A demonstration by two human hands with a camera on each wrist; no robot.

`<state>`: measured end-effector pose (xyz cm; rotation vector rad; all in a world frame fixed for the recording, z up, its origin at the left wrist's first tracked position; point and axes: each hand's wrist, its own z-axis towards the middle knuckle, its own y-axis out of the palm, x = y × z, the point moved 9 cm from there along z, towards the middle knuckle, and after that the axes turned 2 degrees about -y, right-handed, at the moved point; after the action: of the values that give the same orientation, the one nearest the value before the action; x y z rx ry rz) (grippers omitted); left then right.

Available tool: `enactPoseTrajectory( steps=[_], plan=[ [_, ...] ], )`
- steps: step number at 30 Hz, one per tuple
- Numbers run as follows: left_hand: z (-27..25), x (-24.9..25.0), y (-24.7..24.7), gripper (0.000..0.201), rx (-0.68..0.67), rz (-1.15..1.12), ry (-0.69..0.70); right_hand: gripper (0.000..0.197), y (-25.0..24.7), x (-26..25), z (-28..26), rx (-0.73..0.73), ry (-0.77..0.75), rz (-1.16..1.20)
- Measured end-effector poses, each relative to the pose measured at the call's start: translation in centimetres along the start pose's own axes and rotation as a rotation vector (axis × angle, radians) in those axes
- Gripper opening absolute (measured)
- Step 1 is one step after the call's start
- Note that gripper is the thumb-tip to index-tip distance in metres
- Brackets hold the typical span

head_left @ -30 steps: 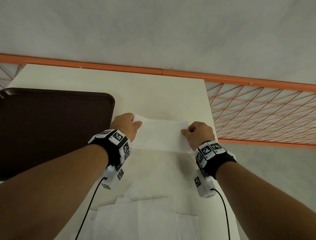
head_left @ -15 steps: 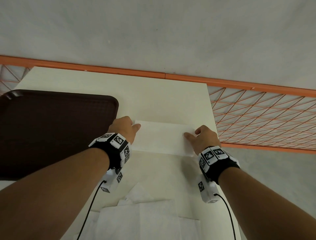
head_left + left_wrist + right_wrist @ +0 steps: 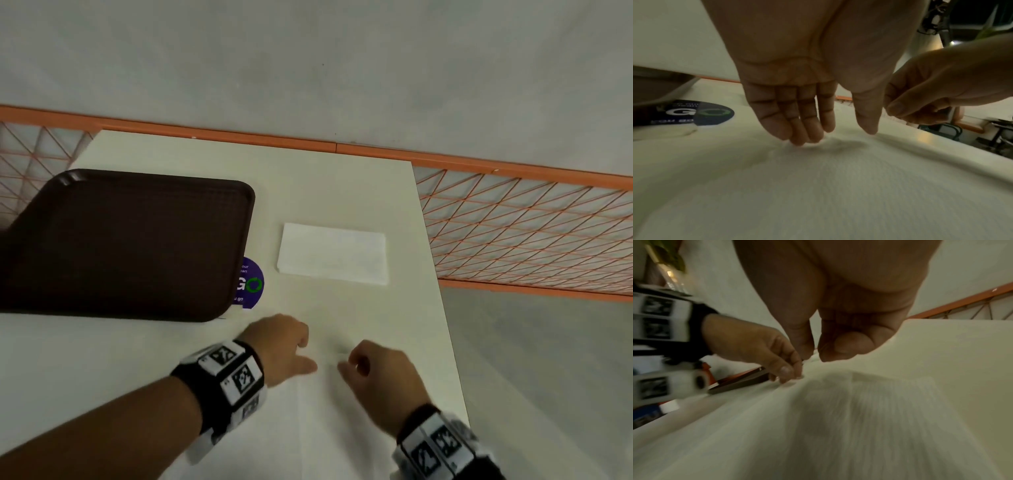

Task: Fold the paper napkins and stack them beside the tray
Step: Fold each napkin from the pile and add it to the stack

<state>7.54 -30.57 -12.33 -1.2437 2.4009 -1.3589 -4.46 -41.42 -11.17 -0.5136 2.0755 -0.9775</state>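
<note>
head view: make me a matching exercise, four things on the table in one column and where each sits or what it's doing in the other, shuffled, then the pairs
Things
1. dark brown plastic tray
2. folded white paper napkin
3. round purple sticker
4. left hand

Places or states
A. partly hidden under the tray's near right corner
B. fingers straight, tips on an unfolded white napkin
C. on the left part of the cream table
D. lying flat by itself, to the right of the tray

Pairs: 1-C, 2-D, 3-A, 4-B
</note>
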Motion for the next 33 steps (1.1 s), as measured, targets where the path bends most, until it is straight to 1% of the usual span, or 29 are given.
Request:
enactPoseTrajectory(
  steps=[1, 3, 6, 8, 11, 13, 16, 20, 23, 26, 28, 29, 30, 32, 33],
  plan=[
    [-0.6, 0.4, 0.8, 0.054, -0.026, 0.036, 0.001, 0.023, 1.3, -0.1, -1.4, -0.031, -0.015, -0.018],
    [-1.2, 0.9, 1.5, 0.061, -0.024, 0.088, 0.001, 0.031, 3.6, -0.1, -4.0, -0.104, -0.037, -0.036],
    [-1.5, 1.5, 1.3, 0.061, -0.014, 0.141, 0.014, 0.043, 6.1, -0.2, -6.2, -0.169, -0.059, -0.055],
    [-1.5, 1.6, 1.3, 0.058, -0.032, 0.122, -0.005, 0.047, 6.7, -0.4, -6.6, -0.163, -0.083, -0.100],
    [-1.4, 1.1, 1.4, 0.054, -0.060, 0.011, -0.075, 0.048, 6.8, -0.6, -6.8, -0.127, -0.098, -0.103],
    [-1.1, 0.9, 1.1, 0.046, -0.048, -0.042, -0.097, 0.047, 6.9, -0.6, -7.0, -0.119, -0.111, -0.104],
    [-0.9, 1.0, 0.6, 0.032, -0.011, -0.039, -0.073, 0.048, 7.2, -0.3, -7.1, -0.098, -0.121, -0.092],
    [-2.0, 1.8, 0.6, 0.025, 0.005, -0.010, -0.003, 0.045, 7.1, -0.1, -7.1, -0.086, -0.116, -0.060],
    [-3.5, 2.2, 0.5, 0.022, 0.026, -0.056, 0.038, 0.033, 5.9, 1.1, -7.0, -0.018, -0.054, 0.135],
    [-5.5, 2.8, -0.3, 0.018, 0.092, -0.172, 0.129, 0.025, 3.4, 3.4, -7.3, 0.177, 0.005, 0.302],
    [-7.2, 3.0, -1.3, 0.015, 0.120, -0.323, 0.198, 0.029, 2.1, 4.7, -7.5, 0.270, 0.042, 0.420],
    [-7.8, 2.9, -1.7, 0.013, 0.118, -0.421, 0.222, 0.033, 2.0, 5.4, -7.5, 0.265, 0.064, 0.497],
    [-8.1, 2.6, -2.2, 0.013, 0.113, -0.530, 0.243, 0.036, 2.2, 5.6, -7.3, 0.227, 0.083, 0.591],
    [-8.5, 1.4, -3.0, 0.018, 0.132, -0.721, 0.251, 0.042, 3.0, 5.8, -7.0, 0.109, 0.106, 0.819],
    [-8.5, 0.5, -3.3, 0.022, 0.163, -0.767, 0.232, 0.040, 3.3, 5.7, -6.8, 0.052, 0.120, 0.908]
  ],
)
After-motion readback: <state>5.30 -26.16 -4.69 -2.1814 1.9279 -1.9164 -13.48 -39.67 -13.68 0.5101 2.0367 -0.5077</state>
